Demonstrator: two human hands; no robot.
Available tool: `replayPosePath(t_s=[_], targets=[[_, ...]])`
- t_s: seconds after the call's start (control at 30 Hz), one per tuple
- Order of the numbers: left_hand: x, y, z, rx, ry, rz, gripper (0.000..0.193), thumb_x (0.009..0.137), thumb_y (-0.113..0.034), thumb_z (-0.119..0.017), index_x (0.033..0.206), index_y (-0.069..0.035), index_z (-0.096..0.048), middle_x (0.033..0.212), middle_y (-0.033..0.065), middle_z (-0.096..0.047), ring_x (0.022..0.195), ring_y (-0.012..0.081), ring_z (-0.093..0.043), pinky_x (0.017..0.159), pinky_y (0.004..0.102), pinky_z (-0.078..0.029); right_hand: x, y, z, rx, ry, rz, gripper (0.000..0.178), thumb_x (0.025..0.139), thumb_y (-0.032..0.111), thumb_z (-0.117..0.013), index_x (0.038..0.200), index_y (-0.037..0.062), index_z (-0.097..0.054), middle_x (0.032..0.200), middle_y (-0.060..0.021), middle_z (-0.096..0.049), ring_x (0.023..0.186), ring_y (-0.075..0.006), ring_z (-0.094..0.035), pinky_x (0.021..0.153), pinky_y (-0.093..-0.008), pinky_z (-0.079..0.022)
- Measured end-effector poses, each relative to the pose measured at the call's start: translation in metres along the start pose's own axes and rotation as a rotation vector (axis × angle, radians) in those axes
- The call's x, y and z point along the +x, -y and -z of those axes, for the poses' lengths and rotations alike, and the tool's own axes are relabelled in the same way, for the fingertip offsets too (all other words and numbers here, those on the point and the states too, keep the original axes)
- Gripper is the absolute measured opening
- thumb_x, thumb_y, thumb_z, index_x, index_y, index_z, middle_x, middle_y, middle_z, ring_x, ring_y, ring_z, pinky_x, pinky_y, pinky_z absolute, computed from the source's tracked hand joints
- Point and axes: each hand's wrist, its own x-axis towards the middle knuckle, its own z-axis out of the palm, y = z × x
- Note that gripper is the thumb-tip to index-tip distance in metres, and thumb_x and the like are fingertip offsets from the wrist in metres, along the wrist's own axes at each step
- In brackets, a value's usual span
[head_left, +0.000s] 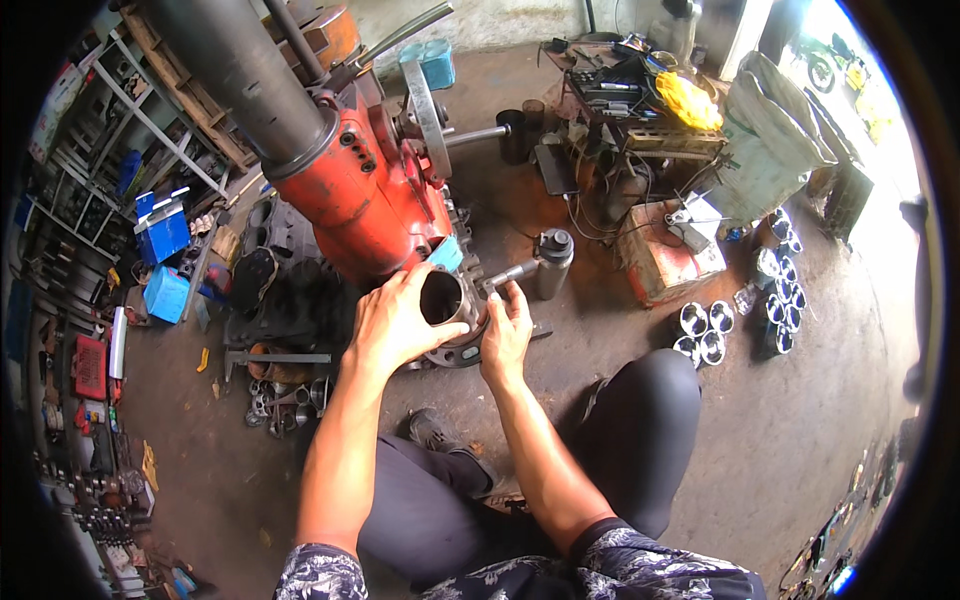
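My left hand is wrapped round a hollow metal cylinder with a dark bore, thumb across its near rim. My right hand pinches a silvery micrometer at the cylinder's right side; its barrel points away to the right. The fingers partly hide where the tool meets the cylinder. Below both hands lies a round metal base with holes in its rim. Just beyond the left fingers rises a large red machine with a thick grey column. A light-blue block sits against its lower right side.
A grey bottle stands right of the micrometer. Farther right are a red-and-white carton and shiny metal cups on the floor. A tool-covered bench stands behind. Engine parts and a caliper lie left.
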Motion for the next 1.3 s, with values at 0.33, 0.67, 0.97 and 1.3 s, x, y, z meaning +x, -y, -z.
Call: replayPosePath(t_s=[0.33,0.67,0.97,1.3], targets=[[-0.004,-0.003,-0.002,-0.043,-0.036,0.018,0.097,0.072,-0.049,-0.093,0.149,-0.002,-0.057,0.143,0.0231,-0.065,0.13,0.0379,-0.065,0.109,0.0479,-0.054,0.003,0.002,0.009,0.061,0.052,-0.083,0.062,0.104,0.011,-0.065,0.156,0.0028,-0.032,0.082,-0.0005,-0.06,0.071,-0.0086,-0.055,0.065,-0.0238,-0.045],[-0.007,0.0,-0.009,-0.042,-0.106,-0.016,0.101,0.072,-0.047,-0.094,0.152,-0.001,-0.053,0.145,0.0235,-0.063,0.134,0.038,-0.062,0.113,0.0475,-0.051,0.004,0.003,0.011,0.098,0.119,0.017,0.054,0.106,0.013,-0.064,0.15,0.0002,-0.036,0.08,-0.0012,-0.06,0.07,-0.008,-0.054,0.064,-0.0233,-0.045],[-0.031,-0.023,0.014,-0.355,-0.389,-0.117,0.042,0.087,-0.018,-0.088,0.12,0.004,-0.073,0.115,0.0179,-0.077,0.107,0.0291,-0.077,0.095,0.0379,-0.059,-0.005,0.052,0.038,-0.078,0.365,-0.034,0.014,0.103,0.012,-0.071,0.102,-0.0015,-0.07,0.075,-0.0017,-0.067,0.063,-0.0081,-0.06,0.059,-0.0241,-0.047],[-0.046,-0.041,0.022,-1.303,0.345,-0.112,0.093,0.096,-0.054,-0.076,0.151,0.015,-0.047,0.143,0.0291,-0.063,0.132,0.0313,-0.063,0.114,0.0423,-0.049,-0.043,0.14,0.033,-0.553,0.937,0.178,0.023,0.096,0.016,-0.078,0.109,-0.002,-0.076,0.09,-0.0158,-0.077,0.08,-0.0218,-0.073,0.076,-0.0366,-0.057]])
